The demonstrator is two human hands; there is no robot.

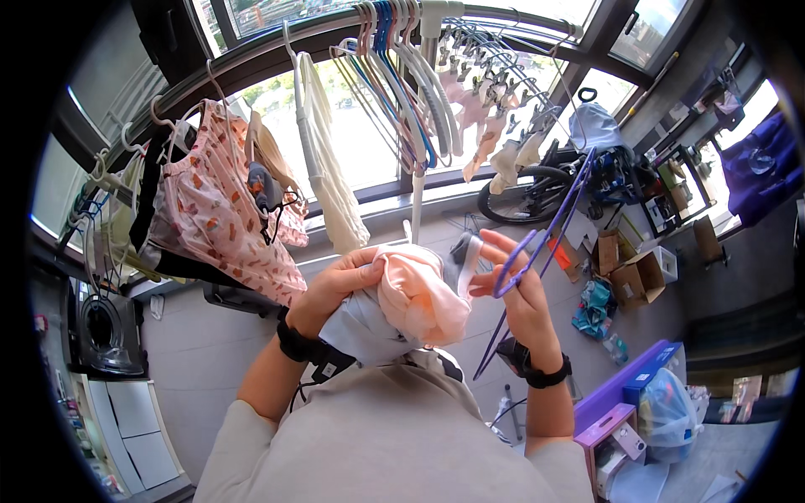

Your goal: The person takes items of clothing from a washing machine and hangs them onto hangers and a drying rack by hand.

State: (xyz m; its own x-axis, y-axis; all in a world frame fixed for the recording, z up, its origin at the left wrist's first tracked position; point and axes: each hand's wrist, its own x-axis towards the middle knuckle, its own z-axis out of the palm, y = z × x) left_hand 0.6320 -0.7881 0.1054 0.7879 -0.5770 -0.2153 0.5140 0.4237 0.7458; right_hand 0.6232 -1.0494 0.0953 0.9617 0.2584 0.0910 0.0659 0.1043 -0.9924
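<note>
My left hand (343, 280) grips a bunched peach garment (421, 289) together with light grey fabric (365, 324) in front of my chest. A darker grey part with a pale band (462, 264) sticks out on the garment's right side. My right hand (525, 302) is at that band, its fingertips against or just beside it. A purple clothes hanger (556, 220) hangs tilted from my right hand, with one end bent round by the thumb. The hanger's lower part passes behind the wrist. Folds hide how the peach and grey fabrics are joined.
A clothes rail (251, 47) crosses before me, bearing pink printed pants (220, 195), cream pants (330, 182), several bare hangers (396, 94) and a clip rack (503, 63) with small laundry. A bicycle (534, 188), cardboard boxes (635, 280) and a black washing machine (107, 330) stand around.
</note>
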